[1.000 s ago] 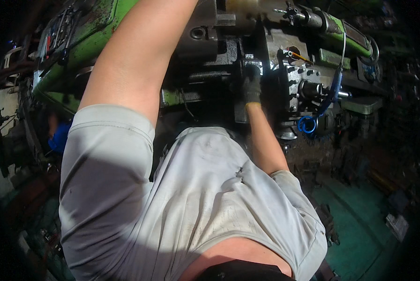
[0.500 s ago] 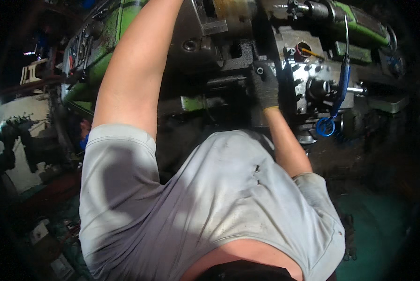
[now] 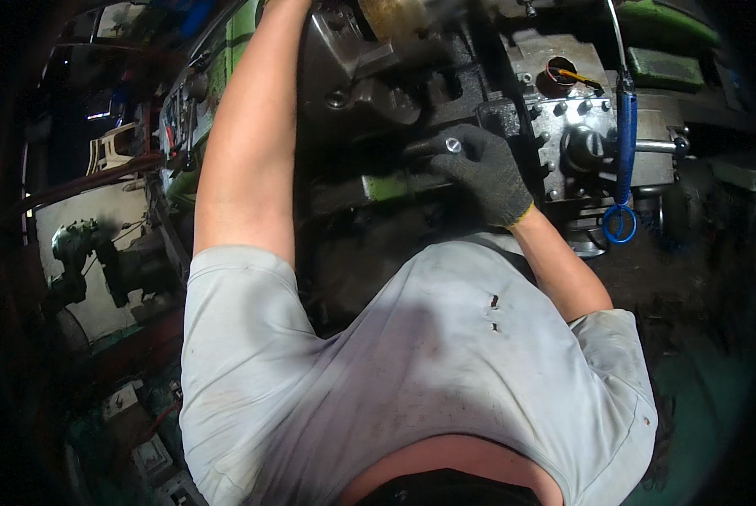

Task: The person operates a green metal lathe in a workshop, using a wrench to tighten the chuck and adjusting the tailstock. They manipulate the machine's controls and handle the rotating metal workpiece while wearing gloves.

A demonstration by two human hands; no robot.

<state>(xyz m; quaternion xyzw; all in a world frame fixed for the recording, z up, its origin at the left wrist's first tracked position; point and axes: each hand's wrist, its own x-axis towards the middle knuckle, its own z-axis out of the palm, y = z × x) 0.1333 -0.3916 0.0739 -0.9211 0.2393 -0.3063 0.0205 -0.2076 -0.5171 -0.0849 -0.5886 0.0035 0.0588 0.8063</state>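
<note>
My left forearm (image 3: 256, 110) stretches up past the upper edge, and the left hand lies outside the picture. My right hand (image 3: 489, 173), in a dark knit glove with a yellow cuff edge, is closed in front of a lathe's dark carriage parts. Out of its grip shows the round bright metal end (image 3: 454, 145) of a rod or handle; the rest is hidden by the fingers. Right of this hand stands a bolted square tool post (image 3: 584, 148) with a metal lever (image 3: 656, 146).
A blue-handled hook tool (image 3: 626, 143) with a ring hangs before the tool post. Behind it, a round cup (image 3: 561, 74) holds a yellow-handled brush. A dark rounded casting (image 3: 382, 101) lies between my arms. Green machine parts (image 3: 664, 67) stand at far right, a pale panel (image 3: 91, 244) at left.
My right hand has shifted left and nearer to me relative to the tool post, and the bright metal end has moved with it. The whole view has swung, moving the machine rightward in the picture.
</note>
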